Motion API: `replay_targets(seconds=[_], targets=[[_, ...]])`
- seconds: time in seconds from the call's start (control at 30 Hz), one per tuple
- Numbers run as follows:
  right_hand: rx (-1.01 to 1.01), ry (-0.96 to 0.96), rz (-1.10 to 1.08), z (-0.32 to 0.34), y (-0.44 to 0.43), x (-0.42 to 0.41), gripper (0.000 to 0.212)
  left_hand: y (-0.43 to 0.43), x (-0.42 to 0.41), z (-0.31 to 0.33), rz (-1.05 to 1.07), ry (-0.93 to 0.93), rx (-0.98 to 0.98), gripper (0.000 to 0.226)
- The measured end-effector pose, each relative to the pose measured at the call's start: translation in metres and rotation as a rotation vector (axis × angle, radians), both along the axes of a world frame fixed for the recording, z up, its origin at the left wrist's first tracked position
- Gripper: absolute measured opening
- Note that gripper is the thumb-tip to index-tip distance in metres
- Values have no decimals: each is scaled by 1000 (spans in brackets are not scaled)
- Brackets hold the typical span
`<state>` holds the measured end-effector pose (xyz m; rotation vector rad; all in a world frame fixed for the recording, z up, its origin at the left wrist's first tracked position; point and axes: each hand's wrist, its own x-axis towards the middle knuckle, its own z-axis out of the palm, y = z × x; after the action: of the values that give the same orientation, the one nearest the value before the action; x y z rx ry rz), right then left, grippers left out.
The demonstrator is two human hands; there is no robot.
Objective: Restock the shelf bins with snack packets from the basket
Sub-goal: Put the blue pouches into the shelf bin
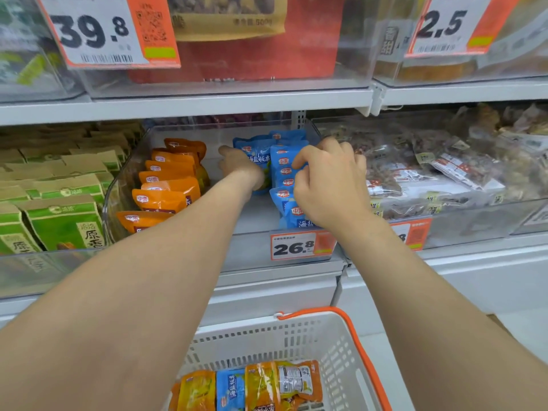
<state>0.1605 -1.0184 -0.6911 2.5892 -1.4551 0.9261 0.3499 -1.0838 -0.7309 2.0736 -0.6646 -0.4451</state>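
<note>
A clear shelf bin (249, 218) holds a row of orange snack packets (169, 185) on its left and a row of blue snack packets (284, 167) on its right. My left hand (237, 164) reaches deep into the bin and holds a blue packet (258, 158) at the back of the blue row. My right hand (329, 185) rests on the blue row, its curled fingers pinching the tops of the packets. Below, a white basket (296, 336) with orange handles holds several orange and blue packets (252, 387).
Green cartons (59, 209) fill the bin to the left. Bagged dried goods (430, 173) fill the bin to the right. A price tag reading 26.8 (299, 246) hangs on the bin front. An upper shelf (207, 105) with more bins runs close overhead.
</note>
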Motion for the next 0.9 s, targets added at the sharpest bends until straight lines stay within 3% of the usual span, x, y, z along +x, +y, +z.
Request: replay_targets(seconds=[0.1,0.23,0.4,0.5,0.57,0.7,0.8,0.9], targets=[[-27,4,12,1,3,0,30,21,-8,10,-7,-63,18,83],[-76,-9,48,4,14,-1,35,62,-21,24,-87,-346,17,68],[-155,-6,211,13,50,-2,33,140,-38,36,-372,-676,-301,54],[-12,85,291,17,76,-4,30,186,-38,25,-519,-1006,-542,37],[140,185,352,10,92,-5,29,211,-37,7,-501,-1163,-595,23],[528,601,337,-25,121,-12,25,257,-29,-59,-637,-1238,-388,7],[728,873,298,-58,142,-18,34,291,-19,-127,-848,-1046,23,6],[784,966,349,-82,167,-17,38,323,-11,-178,-965,-889,455,12]])
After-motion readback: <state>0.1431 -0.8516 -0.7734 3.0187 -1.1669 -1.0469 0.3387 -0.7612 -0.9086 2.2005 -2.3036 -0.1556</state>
